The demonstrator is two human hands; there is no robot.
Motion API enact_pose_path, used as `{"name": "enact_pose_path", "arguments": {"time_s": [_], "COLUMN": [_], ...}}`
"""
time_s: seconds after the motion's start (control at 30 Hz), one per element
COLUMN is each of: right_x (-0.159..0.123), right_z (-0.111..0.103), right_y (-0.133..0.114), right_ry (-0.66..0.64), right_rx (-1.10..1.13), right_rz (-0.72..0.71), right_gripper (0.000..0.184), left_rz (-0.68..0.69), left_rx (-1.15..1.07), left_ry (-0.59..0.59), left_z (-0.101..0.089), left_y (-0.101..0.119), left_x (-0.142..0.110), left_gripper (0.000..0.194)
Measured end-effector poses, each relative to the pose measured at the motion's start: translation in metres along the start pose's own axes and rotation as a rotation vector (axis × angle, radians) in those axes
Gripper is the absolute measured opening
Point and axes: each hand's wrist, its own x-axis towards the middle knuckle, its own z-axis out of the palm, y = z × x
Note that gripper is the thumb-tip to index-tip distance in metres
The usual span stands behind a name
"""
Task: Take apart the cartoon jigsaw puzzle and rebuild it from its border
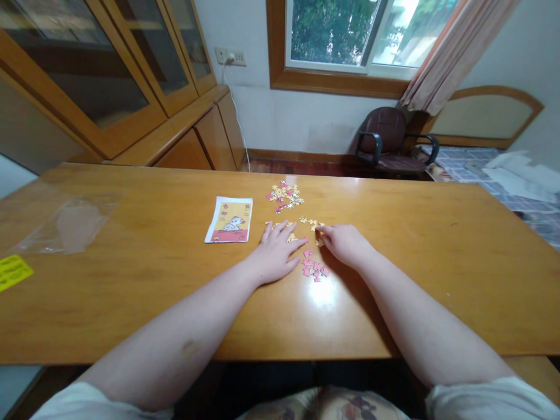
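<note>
"Pink jigsaw pieces (307, 263), where?"
"On the wooden table (153, 303), between left hand (277, 252) and right hand (346, 242)."
"Grip?"
"Left spreads wide over yellow jigsaw pieces (292, 238); right curls, index fingertip at another, pinched or not I can't tell."

We rest our spread bare left hand (275, 255) among small yellow jigsaw pieces (291, 238); our bare right hand (346, 245) touches others on the glossy brown wooden table (149, 274).

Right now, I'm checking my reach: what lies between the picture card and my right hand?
In the head view, your left hand and yellow puzzle pieces lie between the picture card and your right hand.
</note>
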Motion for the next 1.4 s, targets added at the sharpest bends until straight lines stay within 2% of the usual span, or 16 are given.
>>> {"name": "enact_pose_path", "arguments": {"time_s": [0.1,0.23,0.4,0.6,0.77,0.87,0.97,1.07,1.23,1.4], "right_x": [0.000,-0.002,-0.004,-0.002,0.001,0.001,0.000,0.001,0.002,0.003], "right_z": [0.002,0.007,0.009,0.015,0.023,0.021,0.017,0.015,0.015,0.017], "right_y": [-0.003,-0.010,-0.011,-0.015,-0.022,-0.019,-0.012,-0.006,-0.002,0.004], "right_ry": [0.077,0.114,0.078,0.195,0.148,0.115,0.137,0.159,0.148,0.157], "right_rx": [0.037,0.104,0.181,0.156,0.082,0.096,0.132,0.161,0.202,0.184], "right_rz": [-0.069,-0.238,-0.377,-0.299,-0.294,-0.287,-0.230,-0.172,-0.209,-0.147], "right_gripper": [0.039,0.036,0.032,0.045,0.059,0.053,0.047,0.043,0.038,0.038], "left_rz": [0.047,-0.055,-0.120,-0.373,-0.233,-0.209,-0.201,-0.135,-0.110,-0.097], "left_rx": [-0.006,0.041,0.069,0.140,0.127,0.130,0.127,0.099,0.067,0.078], "left_ry": [0.052,0.202,0.218,0.272,0.214,0.201,0.180,0.139,0.115,0.086], "left_z": [-0.006,-0.013,-0.016,-0.023,-0.018,-0.013,-0.010,-0.008,-0.007,-0.008], "left_y": [0.002,0.000,-0.008,-0.017,-0.016,-0.014,-0.012,-0.010,-0.006,-0.004], "left_x": [-0.002,-0.003,-0.003,-0.005,-0.003,-0.001,-0.001,-0.002,-0.002,-0.002], "left_gripper": [0.037,0.028,0.028,0.034,0.033,0.036,0.037,0.037,0.048,0.037]}}
